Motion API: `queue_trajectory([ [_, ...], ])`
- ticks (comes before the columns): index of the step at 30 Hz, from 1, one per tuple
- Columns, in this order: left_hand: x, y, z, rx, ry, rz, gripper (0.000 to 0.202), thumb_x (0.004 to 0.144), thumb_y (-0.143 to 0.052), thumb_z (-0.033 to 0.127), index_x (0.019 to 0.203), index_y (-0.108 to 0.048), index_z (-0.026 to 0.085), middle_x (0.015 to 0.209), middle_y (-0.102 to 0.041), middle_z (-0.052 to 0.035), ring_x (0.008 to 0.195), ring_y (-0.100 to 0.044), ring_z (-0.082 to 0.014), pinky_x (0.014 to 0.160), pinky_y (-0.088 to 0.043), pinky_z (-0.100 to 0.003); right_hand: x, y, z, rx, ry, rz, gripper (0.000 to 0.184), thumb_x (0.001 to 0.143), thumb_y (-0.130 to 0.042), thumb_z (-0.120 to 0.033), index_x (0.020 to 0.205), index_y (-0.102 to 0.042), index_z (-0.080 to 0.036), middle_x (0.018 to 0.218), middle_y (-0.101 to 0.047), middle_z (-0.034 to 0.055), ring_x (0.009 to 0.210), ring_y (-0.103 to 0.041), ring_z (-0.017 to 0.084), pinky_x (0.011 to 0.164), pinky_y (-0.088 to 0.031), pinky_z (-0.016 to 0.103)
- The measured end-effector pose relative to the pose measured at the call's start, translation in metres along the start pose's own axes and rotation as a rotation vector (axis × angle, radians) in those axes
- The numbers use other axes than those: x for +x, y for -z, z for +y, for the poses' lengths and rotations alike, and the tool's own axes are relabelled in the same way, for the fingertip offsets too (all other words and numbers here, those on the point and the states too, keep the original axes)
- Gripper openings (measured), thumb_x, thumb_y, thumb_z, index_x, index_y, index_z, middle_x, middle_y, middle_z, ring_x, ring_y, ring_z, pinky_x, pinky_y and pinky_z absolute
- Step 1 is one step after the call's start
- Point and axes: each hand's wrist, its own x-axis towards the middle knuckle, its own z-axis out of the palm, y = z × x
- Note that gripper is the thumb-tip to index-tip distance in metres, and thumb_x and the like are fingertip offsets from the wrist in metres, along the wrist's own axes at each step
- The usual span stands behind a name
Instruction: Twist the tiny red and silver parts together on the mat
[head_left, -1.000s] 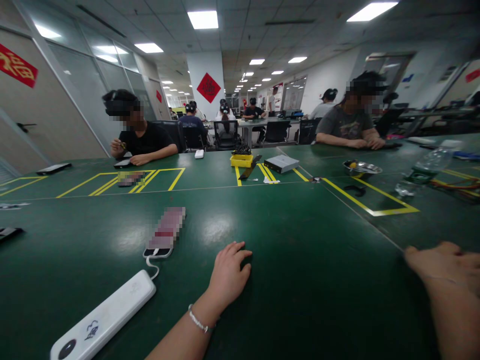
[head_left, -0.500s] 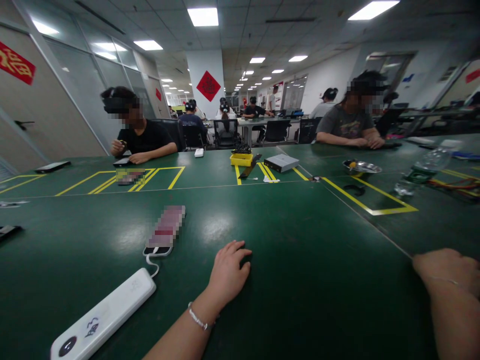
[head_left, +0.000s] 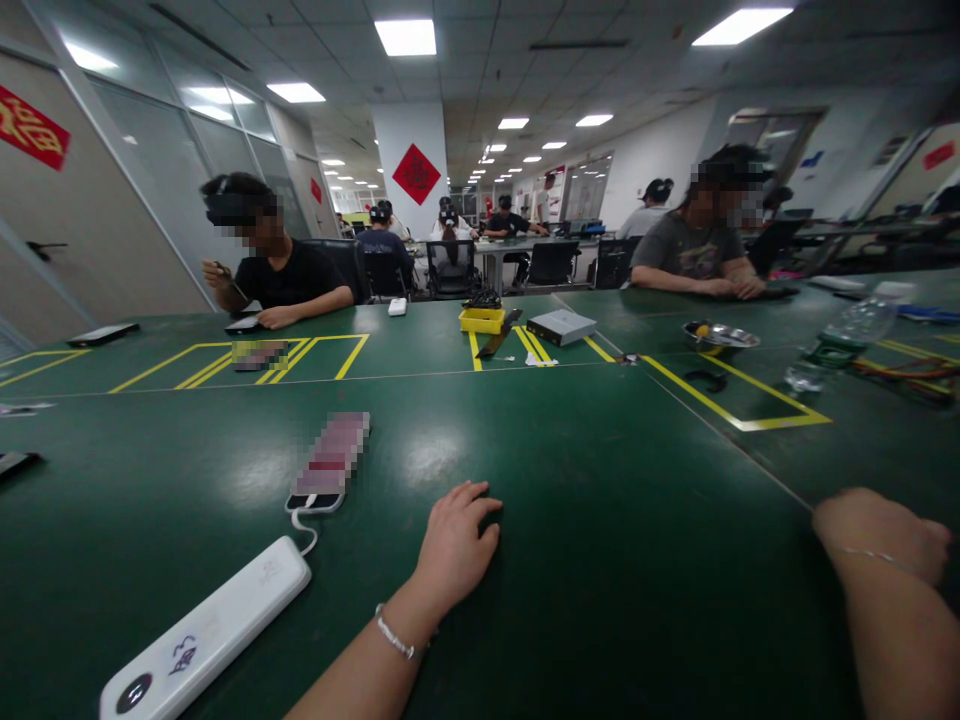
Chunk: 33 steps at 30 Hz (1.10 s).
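Note:
My left hand rests palm down on the green table, its fingers lightly spread and holding nothing. A bracelet circles that wrist. To its left lie a phone with a blurred-out screen and a long white power bank, joined by a short white cable. Close to the right edge, my right hand is bent at the wrist and turned away over the table. Its fingers are mostly hidden and somewhat blurred, so its grip is unclear.
Across the table are a yellow bin, a grey box, a metal dish and a clear bottle. Yellow tape marks areas. Two people sit at the far side.
My right hand has shifted slightly left and turned at the wrist. My left hand stays put. The person at the far left has raised a hand a little.

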Motion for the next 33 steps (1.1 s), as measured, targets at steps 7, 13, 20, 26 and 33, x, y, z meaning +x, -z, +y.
queue_trajectory([
  [7, 0.000, 0.000, 0.001, -0.003, 0.000, 0.008, 0.030, 0.074, -0.050, 0.023, 0.102, -0.060, 0.027, 0.124, -0.050, -0.0027, 0.119, -0.038, -0.0229, 0.099, -0.028, -0.042, -0.024, 0.024, -0.017, -0.082, -0.105, -0.119, 0.052, 0.064, -0.045, -0.018, 0.114, -0.053, -0.004, 0.105, -0.049, 0.0291, 0.102, -0.043, 0.034, 0.056, -0.026, 0.036],
  [13, 0.002, -0.001, 0.001, -0.047, 0.014, 0.051, 0.025, 0.074, -0.050, 0.021, 0.097, -0.061, 0.026, 0.117, -0.055, -0.0023, 0.116, -0.042, -0.0220, 0.098, -0.029, -0.042, -0.057, 0.040, -0.061, 0.022, 0.168, 0.067, 0.039, 0.073, -0.037, -0.022, 0.102, -0.059, -0.009, 0.100, -0.055, 0.0215, 0.090, -0.050, 0.028, 0.064, -0.033, 0.035],
  [20, -0.005, -0.004, 0.014, -0.288, -0.064, 0.088, 0.044, 0.076, -0.052, 0.028, 0.119, -0.044, 0.024, 0.119, -0.053, -0.0043, 0.108, -0.048, -0.0180, 0.094, -0.037, -0.035, -0.213, 0.025, -0.188, 1.008, 0.472, -0.722, 0.030, 0.071, -0.049, -0.032, 0.097, -0.052, -0.017, 0.089, -0.058, 0.0058, 0.079, -0.054, 0.017, 0.072, -0.042, 0.031],
  [26, -0.005, -0.003, 0.016, -0.501, 0.009, 0.104, 0.019, 0.078, -0.048, 0.025, 0.094, -0.058, 0.024, 0.085, -0.065, 0.0008, 0.076, -0.060, -0.0139, 0.071, -0.046, -0.026, -0.286, 0.016, -0.225, 1.303, 0.401, -1.139, 0.024, 0.068, -0.055, -0.034, 0.087, -0.049, -0.020, 0.085, -0.054, 0.0023, 0.075, -0.054, 0.014, 0.071, -0.044, 0.032],
  [33, 0.002, -0.003, 0.003, -0.749, 0.176, 0.121, 0.022, 0.079, -0.046, 0.031, 0.092, -0.057, 0.017, 0.072, -0.061, -0.0015, 0.063, -0.057, -0.0129, 0.059, -0.043, -0.024, -0.126, 0.031, -0.142, 0.229, 0.645, -0.018, 0.040, 0.071, -0.047, -0.030, 0.106, -0.053, -0.011, 0.118, -0.041, 0.0199, 0.117, -0.028, 0.035, 0.093, -0.023, 0.050],
])
